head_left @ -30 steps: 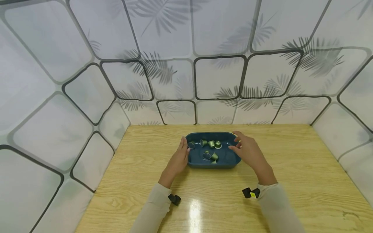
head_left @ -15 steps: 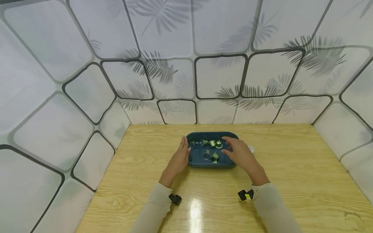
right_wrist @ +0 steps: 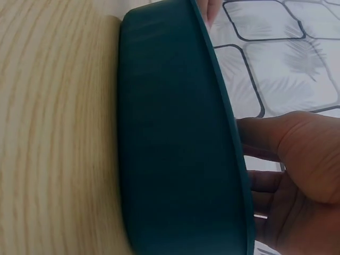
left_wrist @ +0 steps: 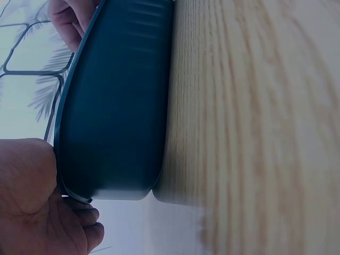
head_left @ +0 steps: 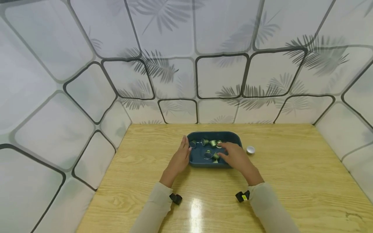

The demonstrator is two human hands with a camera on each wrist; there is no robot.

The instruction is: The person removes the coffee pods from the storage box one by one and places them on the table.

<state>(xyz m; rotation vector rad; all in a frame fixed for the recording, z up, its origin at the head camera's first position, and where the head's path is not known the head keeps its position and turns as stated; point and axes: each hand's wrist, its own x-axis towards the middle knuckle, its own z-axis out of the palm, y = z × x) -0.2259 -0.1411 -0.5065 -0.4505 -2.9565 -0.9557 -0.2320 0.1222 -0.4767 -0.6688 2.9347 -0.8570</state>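
A dark blue rectangular tray [head_left: 201, 165] with rounded corners stands on the wooden table, and several green coffee capsules [head_left: 205, 142] lie scattered inside it. My left hand [head_left: 179, 156] holds the tray's left end, its thumb at the rim and its fingers along the outside. Over the tray's right half, my right hand [head_left: 236, 157] reaches in with thumb and forefinger apart. Its fingertips are close to a capsule [head_left: 215, 156] near the front and another capsule [head_left: 219, 142] behind; contact is unclear. In the right wrist view, the tray wall [right_wrist: 175, 133] hides the capsules and fingertips.
One capsule with a silvery-white lid [head_left: 250, 150] sits on the table just right of the tray. The light wooden table [head_left: 140, 168] extends to a patterned cloth wall [head_left: 218, 77] at the back and both sides.
My right hand has moved left from the tray's right rim to above the capsules. The capsule on the table, hidden behind that hand before, has come into view. My left hand stays put.
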